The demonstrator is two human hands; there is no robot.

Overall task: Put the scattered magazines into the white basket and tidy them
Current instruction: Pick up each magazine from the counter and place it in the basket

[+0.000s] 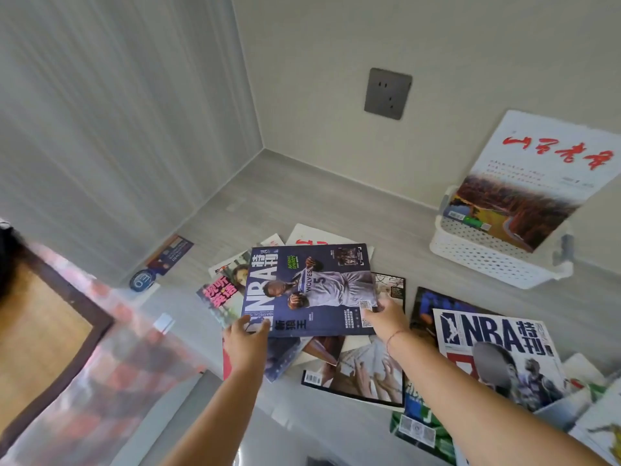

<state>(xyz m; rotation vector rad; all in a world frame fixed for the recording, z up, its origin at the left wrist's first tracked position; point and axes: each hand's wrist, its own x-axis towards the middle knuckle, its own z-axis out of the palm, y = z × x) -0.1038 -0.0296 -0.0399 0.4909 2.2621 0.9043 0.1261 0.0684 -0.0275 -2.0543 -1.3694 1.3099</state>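
In the head view, a dark blue NBA magazine (307, 290) is held by both hands above a loose heap of magazines (356, 368) scattered on the pale floor (302, 196) near a room corner. The left hand (247, 344) is closed on the cover's near left corner, thumb on top, and the right hand (386, 317) is closed on its near right corner, the fingers (371, 312) pressed to the cover by a printed code. The white basket (487, 260), perforated, is seen standing on the floor against the wall, well to the right of the held magazine. A white magazine with red characters (537, 176) is propped upright in it, leaning on the wall. Another NBA magazine (497, 351) with a white cover lies to the right of the right forearm. A grey wall socket (388, 94) is set above the floor.
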